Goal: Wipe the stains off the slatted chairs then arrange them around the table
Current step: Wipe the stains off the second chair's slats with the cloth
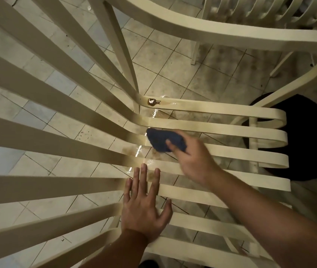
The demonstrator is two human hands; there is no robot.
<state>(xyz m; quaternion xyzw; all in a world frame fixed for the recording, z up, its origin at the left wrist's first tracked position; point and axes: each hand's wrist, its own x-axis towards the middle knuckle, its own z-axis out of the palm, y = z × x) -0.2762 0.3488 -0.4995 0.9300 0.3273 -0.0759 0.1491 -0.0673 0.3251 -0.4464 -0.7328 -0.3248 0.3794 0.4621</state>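
Right hand (190,161) grips the cloth (163,139); left hand (144,206) lies flat, steadying the chair (231,35). Best wipe firmly along each slat (231,130), up to the far stain (153,102).

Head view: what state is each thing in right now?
Slatted chair: upright, seat slats wet and smeared.
Brown stain: on the far seat slat, not yet wiped.
Blue cloth: bunched, pressed on a seat slat.
Right hand: grips the cloth.
Left hand: flat, fingers straight, resting on the near slats.

Cream slatted chair (221,126), brown stain (153,102) on wet seat slat
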